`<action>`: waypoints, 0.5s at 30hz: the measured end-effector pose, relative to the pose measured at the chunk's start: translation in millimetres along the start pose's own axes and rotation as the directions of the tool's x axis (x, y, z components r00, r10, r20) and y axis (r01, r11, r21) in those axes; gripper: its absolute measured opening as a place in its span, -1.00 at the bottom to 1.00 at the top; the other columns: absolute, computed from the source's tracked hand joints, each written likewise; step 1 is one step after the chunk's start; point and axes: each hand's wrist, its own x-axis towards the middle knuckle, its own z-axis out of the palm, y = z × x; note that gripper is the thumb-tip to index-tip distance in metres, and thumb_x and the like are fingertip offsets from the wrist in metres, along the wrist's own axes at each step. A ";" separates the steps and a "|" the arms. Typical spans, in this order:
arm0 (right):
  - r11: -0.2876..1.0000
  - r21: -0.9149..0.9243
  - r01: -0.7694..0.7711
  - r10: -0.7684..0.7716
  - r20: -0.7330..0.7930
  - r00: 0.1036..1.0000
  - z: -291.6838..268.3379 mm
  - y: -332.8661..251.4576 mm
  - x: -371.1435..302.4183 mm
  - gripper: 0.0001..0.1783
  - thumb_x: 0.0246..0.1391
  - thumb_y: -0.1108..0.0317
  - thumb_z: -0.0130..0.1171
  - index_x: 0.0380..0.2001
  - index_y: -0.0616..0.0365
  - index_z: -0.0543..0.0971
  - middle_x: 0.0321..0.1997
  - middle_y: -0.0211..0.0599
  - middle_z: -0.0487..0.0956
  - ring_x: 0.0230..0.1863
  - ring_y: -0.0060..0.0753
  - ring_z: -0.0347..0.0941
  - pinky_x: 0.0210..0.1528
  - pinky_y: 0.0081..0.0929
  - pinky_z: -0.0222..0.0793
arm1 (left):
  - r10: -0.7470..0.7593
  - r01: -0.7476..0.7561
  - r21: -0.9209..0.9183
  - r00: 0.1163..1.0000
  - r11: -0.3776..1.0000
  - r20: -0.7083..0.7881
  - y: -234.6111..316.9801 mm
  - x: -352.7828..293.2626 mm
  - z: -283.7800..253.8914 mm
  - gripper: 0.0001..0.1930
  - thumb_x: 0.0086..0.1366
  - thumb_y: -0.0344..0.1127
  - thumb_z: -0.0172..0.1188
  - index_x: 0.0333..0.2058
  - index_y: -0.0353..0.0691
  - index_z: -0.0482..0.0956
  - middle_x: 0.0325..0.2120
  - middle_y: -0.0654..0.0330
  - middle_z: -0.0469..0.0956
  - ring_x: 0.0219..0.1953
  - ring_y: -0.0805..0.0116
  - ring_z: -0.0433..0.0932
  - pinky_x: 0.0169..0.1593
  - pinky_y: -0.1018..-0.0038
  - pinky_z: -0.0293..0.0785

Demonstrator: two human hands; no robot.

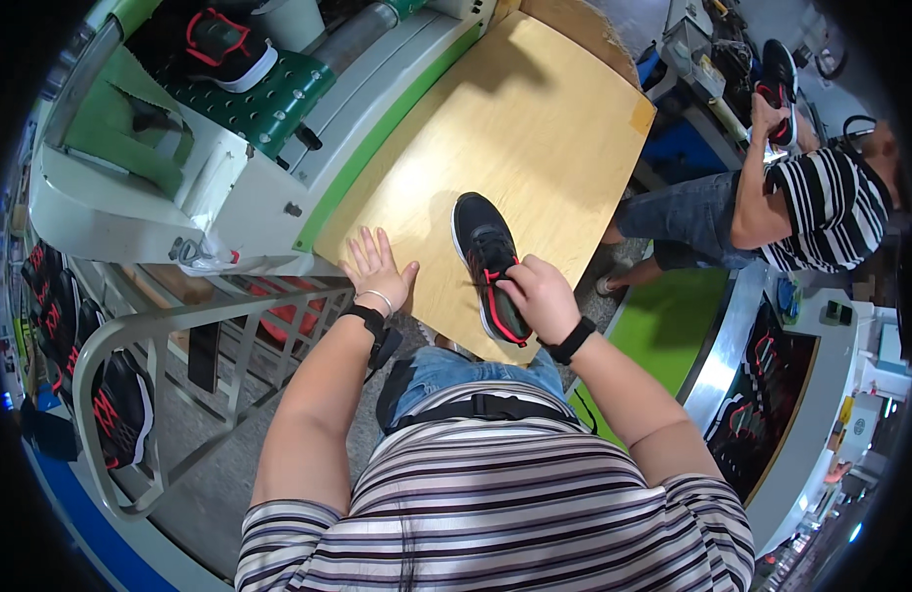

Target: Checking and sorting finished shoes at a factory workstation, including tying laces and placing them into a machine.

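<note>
A black sneaker (485, 252) with red trim and a white sole edge rests sole down on the light wooden board (426, 187). Its toe points away from me and its heel lies close to the board's near edge. My right hand (545, 301) reaches in from the right, thumb and fingers pinched at the lacing and tongue. Whether they grip a lace or the tongue itself is hidden by the fingers. My left hand (382, 271) is open with fingers spread, at the board's left edge, apart from the sneaker.
Left stands a machine with a green perforated conveyor (268, 109) carrying another sneaker (224, 49). Below it is a metal rack (209, 335) with several sneakers (120, 414). At right, a co-worker (801, 207) holds a sneaker (776, 79), near another conveyor (663, 306).
</note>
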 end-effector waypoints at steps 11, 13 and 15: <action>0.980 -0.098 -0.171 0.180 0.101 0.978 1.5 -12.8 5.7 -0.89 0.12 0.39 0.20 -0.35 0.19 0.51 -0.29 -0.07 0.47 -0.22 0.08 0.52 -0.17 -0.08 0.49 | 0.006 -0.006 0.015 1.000 1.000 -0.008 -3.1 1.1 1.8 0.03 0.40 0.33 -0.10 0.49 -0.17 -0.47 0.50 -0.09 -0.60 0.51 -0.27 -0.60 0.39 -0.38 -0.44; 0.964 -0.117 -0.237 0.248 0.084 0.965 2.2 -13.5 21.6 -0.86 0.11 0.38 0.21 -0.31 0.18 0.48 -0.28 -0.05 0.48 -0.20 0.12 0.53 -0.15 -0.05 0.51 | 0.001 0.000 0.019 1.000 1.000 -0.003 -1.3 0.9 1.4 0.04 0.40 0.33 -0.10 0.49 -0.17 -0.46 0.50 -0.09 -0.60 0.51 -0.27 -0.60 0.40 -0.37 -0.44; 0.944 -0.092 -0.318 0.327 0.124 0.937 -0.6 -4.4 29.9 -0.69 0.03 0.31 0.33 -0.28 0.17 0.42 -0.25 -0.04 0.52 -0.21 0.15 0.53 -0.21 -0.09 0.49 | 0.005 -0.005 0.014 1.000 1.000 -0.008 -2.0 0.2 1.5 0.04 0.40 0.33 -0.10 0.49 -0.17 -0.46 0.50 -0.09 -0.59 0.51 -0.26 -0.60 0.40 -0.37 -0.44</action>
